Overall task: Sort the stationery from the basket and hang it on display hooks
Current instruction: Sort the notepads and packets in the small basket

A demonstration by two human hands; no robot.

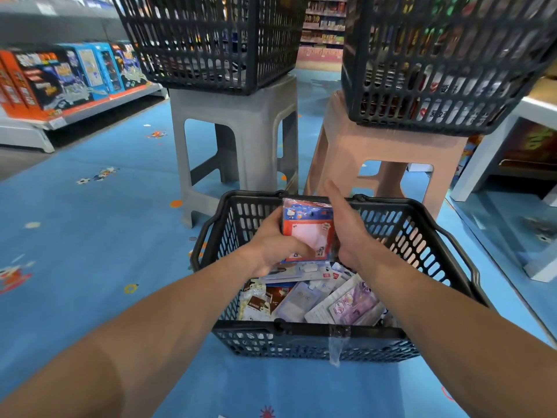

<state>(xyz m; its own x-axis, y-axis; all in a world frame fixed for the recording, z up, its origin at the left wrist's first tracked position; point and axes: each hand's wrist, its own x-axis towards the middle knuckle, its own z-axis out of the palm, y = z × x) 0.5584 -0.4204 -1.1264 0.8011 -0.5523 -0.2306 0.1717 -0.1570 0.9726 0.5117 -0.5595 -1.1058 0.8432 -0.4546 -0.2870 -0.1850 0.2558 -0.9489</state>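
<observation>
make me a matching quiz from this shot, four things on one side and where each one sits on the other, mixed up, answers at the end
Things
1 grey plastic stool
2 pink plastic stool
3 red-and-pink stationery pack
4 black plastic basket of loose packets

Places
A gripped in the left hand
B on the blue floor, nearest the person
C under the left raised basket
D under the right raised basket

Pairs: 1-C, 2-D, 3-A, 4-B
</observation>
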